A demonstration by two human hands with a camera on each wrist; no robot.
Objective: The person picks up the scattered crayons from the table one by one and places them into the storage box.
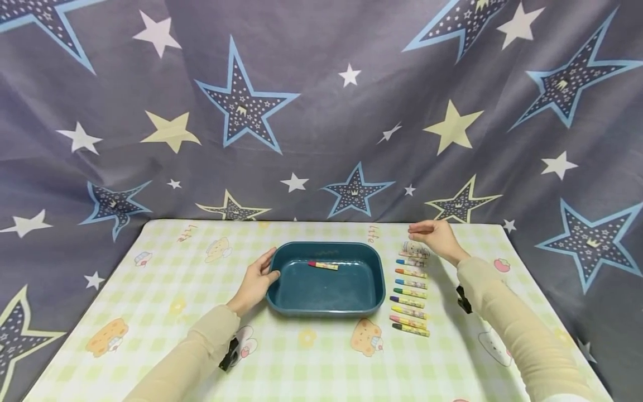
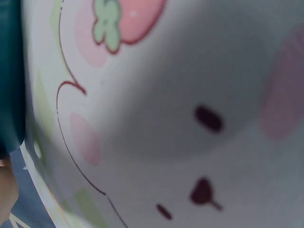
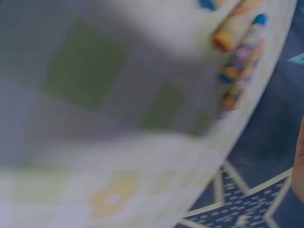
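A dark teal rectangular tray (image 1: 325,311) stands in the middle of the table, with one red crayon (image 1: 323,266) lying inside. My left hand (image 1: 256,282) grips the tray's left side, thumb over the rim. To the right of the tray lies a column of several crayons in paper wrappers, from a black crayon (image 1: 411,329) nearest me to a pale peach crayon (image 1: 414,255) farthest away. Above that far end hovers my right hand (image 1: 438,237), its fingers extended and close together, with nothing visible in them. The right wrist view shows some blurred crayons (image 3: 237,28).
A checked tablecloth (image 1: 166,346) with cartoon prints covers the table. Behind it and at both sides hangs a grey star-patterned cloth (image 1: 321,128). The tray's edge (image 2: 10,76) appears at the left of the left wrist view.
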